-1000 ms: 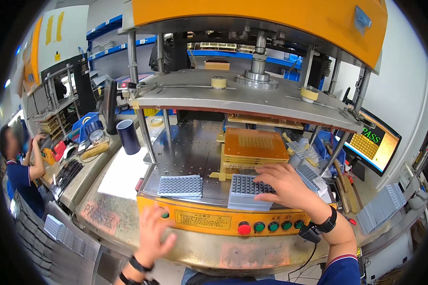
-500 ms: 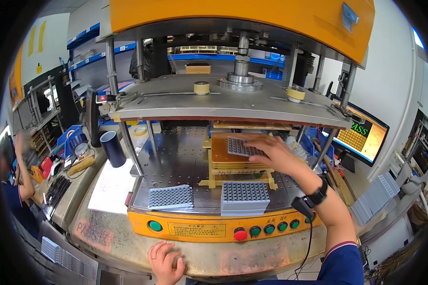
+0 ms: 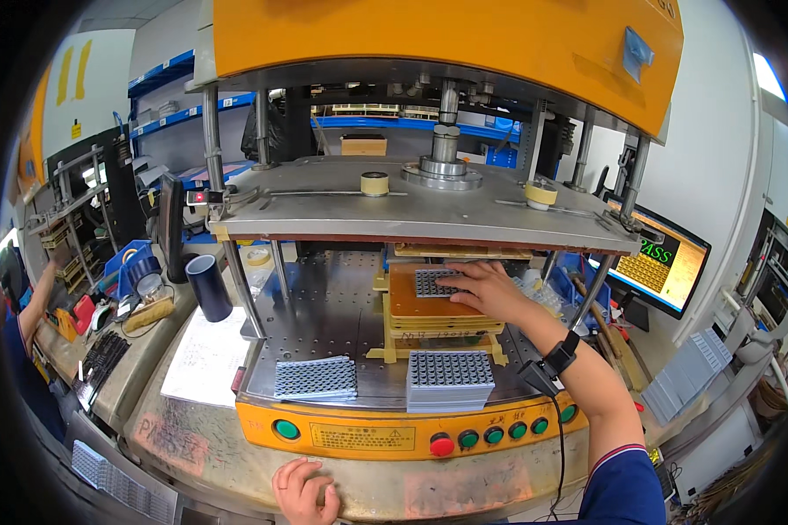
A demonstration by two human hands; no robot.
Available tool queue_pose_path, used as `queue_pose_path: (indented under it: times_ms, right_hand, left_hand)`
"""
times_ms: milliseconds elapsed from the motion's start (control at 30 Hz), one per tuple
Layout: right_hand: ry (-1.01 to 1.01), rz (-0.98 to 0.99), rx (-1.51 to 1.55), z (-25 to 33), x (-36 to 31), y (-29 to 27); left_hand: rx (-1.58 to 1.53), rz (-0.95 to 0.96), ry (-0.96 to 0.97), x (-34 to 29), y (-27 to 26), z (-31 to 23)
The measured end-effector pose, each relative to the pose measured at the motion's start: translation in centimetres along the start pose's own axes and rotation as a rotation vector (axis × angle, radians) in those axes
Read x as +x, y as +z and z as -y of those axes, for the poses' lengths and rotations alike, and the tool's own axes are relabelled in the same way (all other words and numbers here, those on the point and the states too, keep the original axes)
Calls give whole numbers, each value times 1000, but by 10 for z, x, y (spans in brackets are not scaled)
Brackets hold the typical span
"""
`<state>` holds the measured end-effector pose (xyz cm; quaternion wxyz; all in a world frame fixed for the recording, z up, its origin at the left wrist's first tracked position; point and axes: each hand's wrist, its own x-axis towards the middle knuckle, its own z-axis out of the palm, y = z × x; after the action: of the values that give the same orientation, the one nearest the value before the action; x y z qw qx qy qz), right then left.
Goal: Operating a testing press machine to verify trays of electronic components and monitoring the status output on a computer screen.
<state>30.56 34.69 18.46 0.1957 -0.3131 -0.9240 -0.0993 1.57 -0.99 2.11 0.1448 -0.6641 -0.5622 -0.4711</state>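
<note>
My right hand (image 3: 490, 293) reaches under the raised press plate, its fingers and thumb at the right part of a small grey gridded panel (image 3: 431, 282). That panel lies about level on the amber top of a layered fixture (image 3: 420, 308); the fingers cover its right end. My left hand (image 3: 305, 490), fingers loosely bent and apart, rests at the bench's front edge with nothing in it. In front of the fixture stands a neat stack of similar gridded panels (image 3: 449, 385). Left of it is a lower, less even stack (image 3: 315, 379).
The metal press plate (image 3: 429, 214) hangs over the fixture on steel posts. Along the yellow front are a red button (image 3: 441, 444) and several green ones. A lit monitor (image 3: 661, 262) and more stacked panels (image 3: 687, 372) stand right. Another person's arm (image 3: 39, 302) is far left.
The gridded panel has gone from tilted to about level on the fixture, shifting slightly left with my right hand. My left hand stays at the bench edge. The view has shifted slightly.
</note>
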Motion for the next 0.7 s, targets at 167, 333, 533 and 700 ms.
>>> queue_pose_path:
  times_ms: [167, 333, 533, 700]
  right_hand:
    - [3, 4, 3, 1, 2, -2]
    - [-5, 22, 13, 1, 3, -3]
    - [7, 138, 128, -10, 12, -3]
    - [57, 258, 208, -8, 9, -22]
  left_hand:
    - [20, -8, -3, 1, 1, -1]
    - [24, 5, -11, -1, -1, -1]
    - [34, 6, -17, -2, -1, -3]
    - [66, 5, -25, 1, 2, -4]
